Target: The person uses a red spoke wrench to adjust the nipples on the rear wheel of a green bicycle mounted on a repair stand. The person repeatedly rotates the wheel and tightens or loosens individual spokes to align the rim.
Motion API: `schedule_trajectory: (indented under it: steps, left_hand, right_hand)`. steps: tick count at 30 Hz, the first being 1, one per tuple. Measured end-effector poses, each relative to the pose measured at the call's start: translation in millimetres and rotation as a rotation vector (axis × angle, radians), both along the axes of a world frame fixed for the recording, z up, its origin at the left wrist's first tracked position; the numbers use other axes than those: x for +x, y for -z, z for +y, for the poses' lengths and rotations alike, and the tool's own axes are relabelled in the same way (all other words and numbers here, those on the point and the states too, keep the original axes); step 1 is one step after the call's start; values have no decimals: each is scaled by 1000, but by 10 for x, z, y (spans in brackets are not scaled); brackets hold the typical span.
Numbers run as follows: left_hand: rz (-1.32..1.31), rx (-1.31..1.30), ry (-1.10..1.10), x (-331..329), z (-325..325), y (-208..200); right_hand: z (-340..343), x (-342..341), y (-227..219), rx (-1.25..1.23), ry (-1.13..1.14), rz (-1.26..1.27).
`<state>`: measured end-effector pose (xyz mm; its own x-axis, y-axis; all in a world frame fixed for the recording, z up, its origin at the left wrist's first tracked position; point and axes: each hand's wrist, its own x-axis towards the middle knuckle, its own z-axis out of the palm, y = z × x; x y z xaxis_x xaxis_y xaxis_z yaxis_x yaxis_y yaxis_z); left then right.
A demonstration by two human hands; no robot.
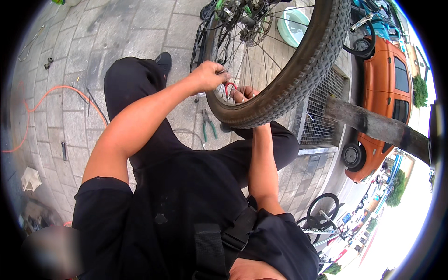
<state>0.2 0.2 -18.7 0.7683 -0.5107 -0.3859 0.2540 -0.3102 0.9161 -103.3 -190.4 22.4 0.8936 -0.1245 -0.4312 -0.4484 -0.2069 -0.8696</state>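
Note:
A bicycle wheel with a knobby black tyre stands in front of me, its thin spokes running to a hub with a disc rotor. At the near-left part of the rim, my left hand has its fingers pinched together by the spokes; what they grip is too small to make out. My right hand reaches in from behind the tyre, which hides its wrist. Its curled fingers meet a small red curved tool at the rim, between both hands. Green-handled pliers lie on the paving just below the wheel.
A pale green basin stands beyond the wheel. Right of it are a metal grate, a leaning trunk and an orange car. An orange hose and a dark rod-like tool lie on the left paving.

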Motion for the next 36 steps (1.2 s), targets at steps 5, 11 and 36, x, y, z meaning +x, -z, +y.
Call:
schedule_trajectory:
  steps: [5,11,36]
  left_hand:
    - [-288,93,-12,-59,60,-173]
    - [-214,52,59,-68,100,-243]
    - [224,-75,52,-104,-5,-175]
  right_hand:
    - [28,-23,-42,-99,-86,-71]
    - [-15,0,85,-120,-89,-86]
    - [115,-30,65,-195,-18,-230]
